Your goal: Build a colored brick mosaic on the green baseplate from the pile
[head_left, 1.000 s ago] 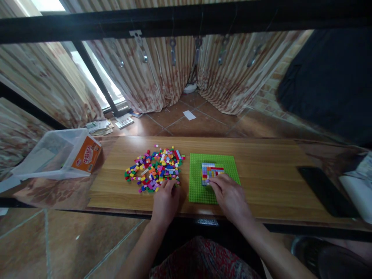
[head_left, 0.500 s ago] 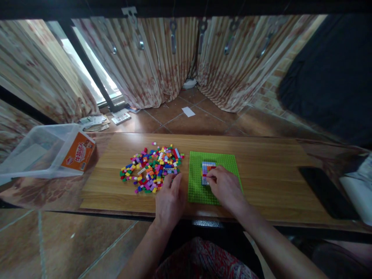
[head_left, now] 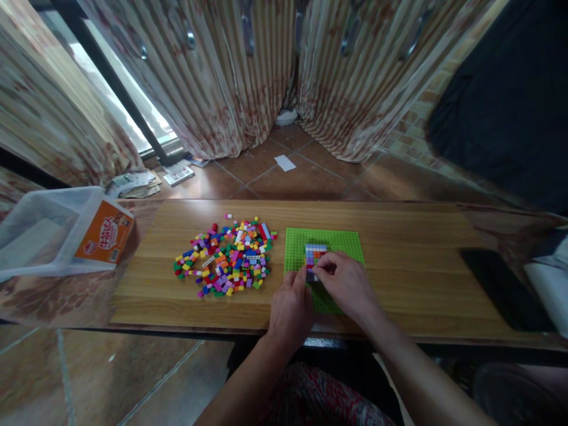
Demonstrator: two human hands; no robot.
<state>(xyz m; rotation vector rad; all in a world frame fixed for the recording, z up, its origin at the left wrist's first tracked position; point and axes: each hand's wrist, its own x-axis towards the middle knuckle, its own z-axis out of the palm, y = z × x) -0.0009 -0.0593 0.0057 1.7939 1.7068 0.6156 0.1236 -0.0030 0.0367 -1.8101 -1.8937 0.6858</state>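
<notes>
On the green studded baseplate [head_left: 346, 239] stands a small block of coloured toy bricks [head_left: 316, 248], with pale blue, orange, red and purple showing. My right hand [head_left: 348, 281] reaches over its right side, thumb and forefinger pinched at its lower part. Whatever lies between those fingertips is too small to make out. From the lower left, my left hand [head_left: 290, 305] brings its fingertips, drawn together, against the block's left edge. What they grip is hidden. A pile of loose toy bricks [head_left: 231, 260] in many colours lies left of the baseplate.
A clear plastic box [head_left: 66, 236] with an orange label lies on its side at the left. A black phone-like slab [head_left: 503, 287] rests at the right of the wooden tabletop [head_left: 412, 254]. Papers [head_left: 180, 173] lie on the floor beyond, before the curtains [head_left: 248, 94].
My left hand has moved right, from the edge of the brick pile to the block on the baseplate. My right hand stays pinched there. The view has tipped slightly downward.
</notes>
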